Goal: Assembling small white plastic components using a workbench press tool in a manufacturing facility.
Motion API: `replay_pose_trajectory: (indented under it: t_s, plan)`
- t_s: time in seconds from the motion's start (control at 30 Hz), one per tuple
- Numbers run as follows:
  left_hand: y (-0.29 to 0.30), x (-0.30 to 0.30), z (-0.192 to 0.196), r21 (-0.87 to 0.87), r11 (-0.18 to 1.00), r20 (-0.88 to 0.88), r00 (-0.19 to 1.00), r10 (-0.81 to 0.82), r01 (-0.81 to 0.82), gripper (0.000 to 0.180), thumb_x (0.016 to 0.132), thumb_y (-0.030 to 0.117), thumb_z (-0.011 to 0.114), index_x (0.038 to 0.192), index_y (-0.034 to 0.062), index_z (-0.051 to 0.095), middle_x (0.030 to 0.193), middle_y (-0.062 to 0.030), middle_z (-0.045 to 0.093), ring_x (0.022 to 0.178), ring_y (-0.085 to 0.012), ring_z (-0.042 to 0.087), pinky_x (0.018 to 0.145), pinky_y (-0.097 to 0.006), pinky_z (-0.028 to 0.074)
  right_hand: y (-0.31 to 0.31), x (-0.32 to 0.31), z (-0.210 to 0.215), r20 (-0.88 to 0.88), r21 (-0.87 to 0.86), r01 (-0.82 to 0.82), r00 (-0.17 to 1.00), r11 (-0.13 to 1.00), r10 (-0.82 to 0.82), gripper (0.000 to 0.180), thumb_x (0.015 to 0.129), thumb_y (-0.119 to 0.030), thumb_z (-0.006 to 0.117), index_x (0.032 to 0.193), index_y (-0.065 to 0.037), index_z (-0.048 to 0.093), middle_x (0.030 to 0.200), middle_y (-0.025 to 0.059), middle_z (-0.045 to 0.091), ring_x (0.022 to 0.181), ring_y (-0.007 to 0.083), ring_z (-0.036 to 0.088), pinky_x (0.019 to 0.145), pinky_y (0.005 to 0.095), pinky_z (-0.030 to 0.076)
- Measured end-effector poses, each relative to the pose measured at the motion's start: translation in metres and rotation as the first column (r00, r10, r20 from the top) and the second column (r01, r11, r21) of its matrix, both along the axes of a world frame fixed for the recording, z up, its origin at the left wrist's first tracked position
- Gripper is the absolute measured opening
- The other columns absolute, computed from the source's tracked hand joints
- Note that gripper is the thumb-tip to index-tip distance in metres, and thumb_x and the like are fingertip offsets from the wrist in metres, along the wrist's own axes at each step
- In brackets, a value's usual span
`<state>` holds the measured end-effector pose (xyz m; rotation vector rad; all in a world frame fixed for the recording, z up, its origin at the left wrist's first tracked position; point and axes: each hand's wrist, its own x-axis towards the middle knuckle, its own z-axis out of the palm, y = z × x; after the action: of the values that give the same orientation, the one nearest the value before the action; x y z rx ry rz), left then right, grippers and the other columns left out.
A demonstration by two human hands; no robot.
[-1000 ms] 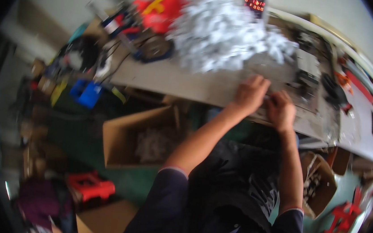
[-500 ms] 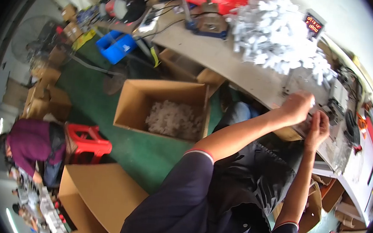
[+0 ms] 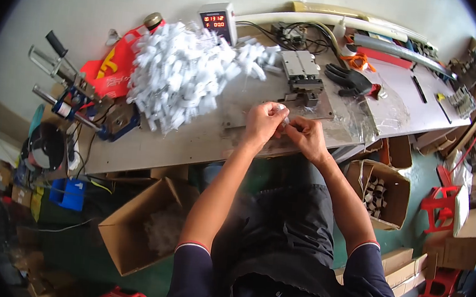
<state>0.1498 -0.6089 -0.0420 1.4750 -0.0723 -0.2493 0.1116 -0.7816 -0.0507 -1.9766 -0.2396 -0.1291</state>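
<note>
Just in front of a small metal fixture (image 3: 303, 69) on a steel base plate, my two hands come together over the bench's near side. My left hand (image 3: 261, 127) is closed, thumb and fingers pinching a small whitish plastic piece (image 3: 284, 117). My right hand (image 3: 309, 138) meets it from the other side with bent, closed fingertips at the same piece. The fingers cover most of it, so its full shape is hidden. To the left lies a big heap of white, ridged plastic pieces (image 3: 176, 76).
A counter box with red digits (image 3: 218, 22) stands behind the heap; a lever press (image 3: 91, 100) is at left. A dark glove (image 3: 347, 80) lies right of the fixture. Below the bench are an open carton (image 3: 126, 238) with pale pieces and another carton (image 3: 390, 203) with curled pieces.
The view has swung to the right, so the bench now lies across the front and the seated co-worker is out of sight. My hands have drawn together on the small piece.
</note>
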Motion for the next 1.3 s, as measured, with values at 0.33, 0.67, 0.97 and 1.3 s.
replay_pose_trajectory:
  t_s: [0.33, 0.67, 0.97, 1.3]
  plan:
    - [0.012, 0.042, -0.025, 0.381, 0.737, 0.718, 0.681, 0.144, -0.558, 0.017, 0.099, 0.02, 0.068, 0.108, 0.0064, 0.074, 0.093, -0.0122, 0.077, 0.08, -0.0268, 0.074, 0.074, -0.038, 0.056, -0.021, 0.02, -0.003, 0.208, -0.312, 0.388, 0.918, 0.867, -0.337, 0.02, 0.085, -0.023, 0.065, 0.079, -0.005, 0.071, 0.077, 0.0203, 0.07, 0.076, 0.0421, 0.07, 0.071, 0.0484, 0.055]
    - [0.013, 0.035, -0.02, 0.441, 0.703, 0.761, 0.648, 0.036, -0.558, 0.009, 0.096, 0.015, 0.068, 0.103, 0.0087, 0.071, 0.096, -0.011, 0.076, 0.085, -0.0336, 0.072, 0.075, -0.044, 0.055, -0.008, 0.03, -0.001, 0.195, -0.346, 0.479, 0.878, 0.807, -0.437, 0.02, 0.082, -0.023, 0.066, 0.076, -0.005, 0.071, 0.074, 0.0205, 0.069, 0.075, 0.042, 0.07, 0.072, 0.049, 0.055]
    - [0.011, 0.035, -0.021, 0.421, 0.731, 0.753, 0.656, 0.048, -0.537, 0.009, 0.096, 0.014, 0.068, 0.103, 0.0081, 0.071, 0.098, -0.0111, 0.076, 0.085, -0.0338, 0.072, 0.076, -0.044, 0.055, -0.003, 0.035, -0.002, 0.2, -0.348, 0.563, 0.826, 0.75, -0.528, 0.021, 0.08, -0.024, 0.064, 0.078, -0.005, 0.074, 0.074, 0.021, 0.07, 0.074, 0.0424, 0.069, 0.072, 0.0497, 0.054]
    - [0.013, 0.035, -0.021, 0.414, 0.695, 0.775, 0.628, 0.07, -0.588, 0.008, 0.097, 0.013, 0.067, 0.102, 0.008, 0.07, 0.098, -0.0089, 0.072, 0.086, -0.0313, 0.071, 0.076, -0.043, 0.055, 0.0, 0.036, -0.004, 0.242, -0.329, 0.586, 0.81, 0.74, -0.534, 0.021, 0.08, -0.023, 0.063, 0.078, -0.005, 0.073, 0.074, 0.021, 0.069, 0.074, 0.0427, 0.069, 0.072, 0.0496, 0.054]
